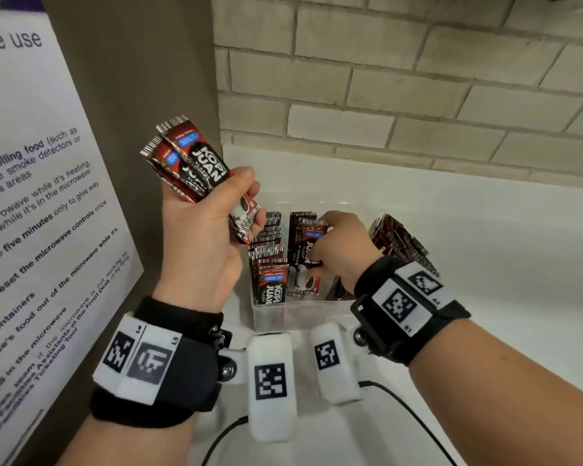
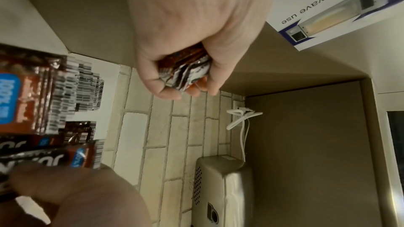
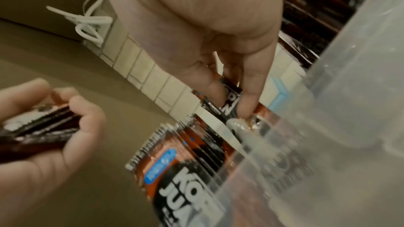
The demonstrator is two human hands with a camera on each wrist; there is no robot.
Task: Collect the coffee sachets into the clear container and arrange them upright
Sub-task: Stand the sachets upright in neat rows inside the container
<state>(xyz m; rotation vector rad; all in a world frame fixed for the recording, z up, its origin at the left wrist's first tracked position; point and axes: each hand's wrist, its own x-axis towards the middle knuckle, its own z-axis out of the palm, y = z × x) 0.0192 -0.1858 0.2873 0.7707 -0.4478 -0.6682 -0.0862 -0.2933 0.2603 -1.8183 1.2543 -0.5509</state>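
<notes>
Head view: right hand (image 1: 342, 250) pinches sachet (image 1: 312, 245) upright inside clear container (image 1: 283, 317), long axis vertical; left hand (image 1: 206, 227) grips spare bundle (image 1: 191, 159) above-left, farther off.

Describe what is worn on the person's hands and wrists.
Both forearms are bare, with no sleeves or gloves. The left hand and right hand each have a black wrist strap carrying white patches with black square code markers. White padded camera pods with similar markers hang beneath, trailing black cables.
</notes>
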